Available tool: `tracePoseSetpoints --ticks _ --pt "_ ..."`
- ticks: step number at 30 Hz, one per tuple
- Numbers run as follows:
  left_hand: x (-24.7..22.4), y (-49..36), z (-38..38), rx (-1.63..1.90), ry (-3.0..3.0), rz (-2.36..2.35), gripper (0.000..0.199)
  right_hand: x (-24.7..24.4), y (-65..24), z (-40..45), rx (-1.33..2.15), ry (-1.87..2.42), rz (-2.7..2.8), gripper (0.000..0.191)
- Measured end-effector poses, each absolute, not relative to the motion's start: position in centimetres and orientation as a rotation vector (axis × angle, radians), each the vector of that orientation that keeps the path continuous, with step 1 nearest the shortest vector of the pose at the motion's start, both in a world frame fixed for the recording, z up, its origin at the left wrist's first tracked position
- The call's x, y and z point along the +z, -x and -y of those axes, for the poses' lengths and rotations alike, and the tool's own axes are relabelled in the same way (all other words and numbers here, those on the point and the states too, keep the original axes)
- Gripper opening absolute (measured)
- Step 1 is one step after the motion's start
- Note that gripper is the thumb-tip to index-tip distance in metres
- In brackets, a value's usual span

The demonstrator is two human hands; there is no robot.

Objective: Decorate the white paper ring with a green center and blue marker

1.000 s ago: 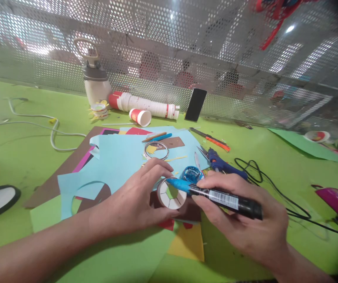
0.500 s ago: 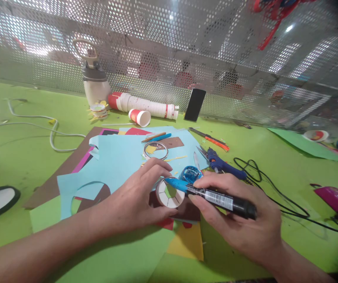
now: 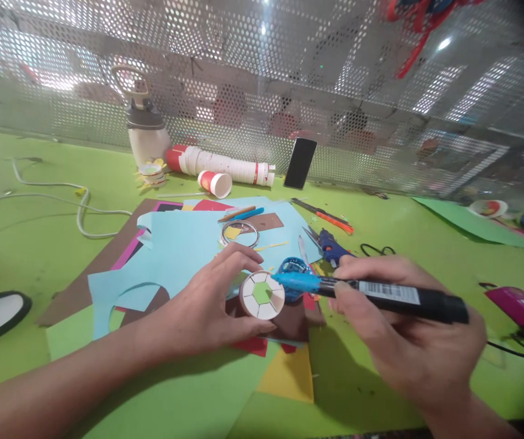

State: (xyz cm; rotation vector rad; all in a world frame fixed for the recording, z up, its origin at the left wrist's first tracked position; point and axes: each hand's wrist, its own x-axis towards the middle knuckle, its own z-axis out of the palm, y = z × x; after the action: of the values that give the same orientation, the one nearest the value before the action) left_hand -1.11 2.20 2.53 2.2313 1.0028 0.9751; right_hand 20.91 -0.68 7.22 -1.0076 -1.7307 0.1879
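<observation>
A: State the work area and the hands.

B: A green table [image 3: 28,268] carries a large light-blue sheet [image 3: 188,244]. The right hand [image 3: 419,347] is closed around a marker [image 3: 380,292], with thumb and fingers pinching the forward part of the barrel. The left hand [image 3: 207,299] curls about a round piece [image 3: 262,295], thumb at its near edge, fingertips at its far edge; judged by posture, this is a light steadying grip.

A: Locate the round piece.

B: It is between the two hands, above dark brown paper [image 3: 289,326]. Its underside is hidden; whether it rests on the paper cannot be told.

A: Report progress.

B: Outer panels [image 3: 262,312]: divided in black, white, no fill visible. Centre hexagon [image 3: 260,292]: green. Judged from this, the layout and the centre are complete, and the outer ring is left without colour. The side wall is mostly hidden and cannot be assessed.

A: Specify orientation.

B: Marker: the long axis runs roughly left to right across the view, rear end to the right and slightly nearer the person. Round piece: patterned face upward, toward the wearer; the circular face has no evident long axis. Tapered blue end [image 3: 296,282] of the marker: points left, at the piece's far-right edge. Contact there cannot be confirmed.
</observation>
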Motion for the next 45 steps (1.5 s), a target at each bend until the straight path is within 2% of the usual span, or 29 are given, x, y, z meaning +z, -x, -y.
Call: tracePoseSetpoints --ticks 13,22,31,40,45 --pt "2.4 1.1 -2.3 0.951 -2.184 -0.997 0.047 7.2 -21.0 0.6 0.275 0.999 1.810 0.017" --pt "2.5 0.8 -2.1 0.608 -2.215 -1.043 0.049 7.7 -22.2 -1.1 0.903 0.971 1.634 0.005" --pt "2.5 0.8 -1.9 0.535 -2.368 -1.042 0.047 8.8 -22.1 -1.4 0.998 1.112 1.976 0.013" --pt "3.3 0.9 -2.1 0.501 -2.390 -0.984 0.032 7.8 -22.0 -1.6 0.991 1.113 2.100 0.013" --pt "3.0 1.0 -2.1 0.514 -2.397 -0.961 0.040 7.6 -21.6 -1.3 0.933 1.089 2.057 0.018"
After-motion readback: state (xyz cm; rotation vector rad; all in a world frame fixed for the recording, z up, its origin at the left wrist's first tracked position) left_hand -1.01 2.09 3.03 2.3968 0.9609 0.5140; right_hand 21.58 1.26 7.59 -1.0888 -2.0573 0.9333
